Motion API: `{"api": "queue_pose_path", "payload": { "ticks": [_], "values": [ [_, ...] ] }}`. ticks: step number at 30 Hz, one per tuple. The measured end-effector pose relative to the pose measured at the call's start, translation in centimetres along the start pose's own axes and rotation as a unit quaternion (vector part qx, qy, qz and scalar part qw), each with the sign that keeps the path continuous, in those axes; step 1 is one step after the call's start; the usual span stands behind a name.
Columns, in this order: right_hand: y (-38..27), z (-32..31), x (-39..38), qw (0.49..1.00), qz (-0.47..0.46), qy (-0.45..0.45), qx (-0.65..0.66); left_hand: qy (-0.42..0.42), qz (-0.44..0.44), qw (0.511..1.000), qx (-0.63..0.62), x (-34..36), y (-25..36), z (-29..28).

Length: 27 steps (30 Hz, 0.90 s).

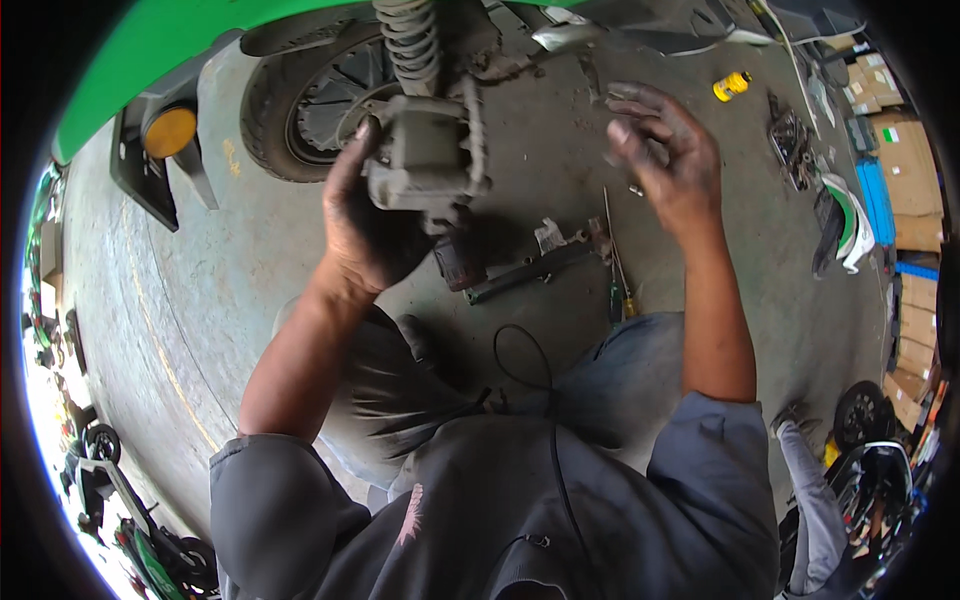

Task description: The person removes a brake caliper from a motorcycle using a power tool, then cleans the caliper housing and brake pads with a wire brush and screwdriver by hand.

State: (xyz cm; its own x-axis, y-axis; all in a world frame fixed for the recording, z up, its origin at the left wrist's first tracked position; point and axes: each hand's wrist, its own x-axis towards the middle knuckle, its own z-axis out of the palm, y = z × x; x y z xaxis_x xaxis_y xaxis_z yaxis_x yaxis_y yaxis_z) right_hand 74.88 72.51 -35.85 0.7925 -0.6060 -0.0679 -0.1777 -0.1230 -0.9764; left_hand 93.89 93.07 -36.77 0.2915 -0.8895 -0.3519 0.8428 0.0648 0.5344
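Note:
My left hand is closed around a boxy grey metal engine part, holding it up in front of me with the thumb along its left side. The part has a ribbed, uneven right edge, and its underside is partly hidden by my palm. Raised to the right of it, my right hand is apart from the part. Its blackened fingers are bent but separated, and I make out nothing held in them. Below the part, a dark cylindrical tool end shows near a long dark bar on the floor.
A coil spring and a wheel stand ahead under green bodywork. Screwdrivers lie before my knees. Farther right are a yellow bottle, a pile of metal tools and cardboard boxes. Another person's leg shows at lower right.

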Motion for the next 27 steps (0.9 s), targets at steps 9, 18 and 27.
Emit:
{"api": "queue_pose_path", "payload": {
  "ticks": [9, 18, 27],
  "values": [
    [6.7, -12.2, -1.8, 0.992, 0.102, -0.010, -0.071, 0.043, 0.037, 0.995, -0.086, 0.2, 5.4, -4.1],
    [33.6, -4.9, -17.7, 0.802, 0.359, -0.102, -0.466, 0.091, 0.000, 0.996, -0.018, -0.2, 4.7, -2.1],
    [33.2, -7.7, -23.8, 0.839, 0.352, 0.166, -0.380, 0.060, 0.036, 0.997, -0.016, 1.4, 4.2, -2.3]
  ]
}}
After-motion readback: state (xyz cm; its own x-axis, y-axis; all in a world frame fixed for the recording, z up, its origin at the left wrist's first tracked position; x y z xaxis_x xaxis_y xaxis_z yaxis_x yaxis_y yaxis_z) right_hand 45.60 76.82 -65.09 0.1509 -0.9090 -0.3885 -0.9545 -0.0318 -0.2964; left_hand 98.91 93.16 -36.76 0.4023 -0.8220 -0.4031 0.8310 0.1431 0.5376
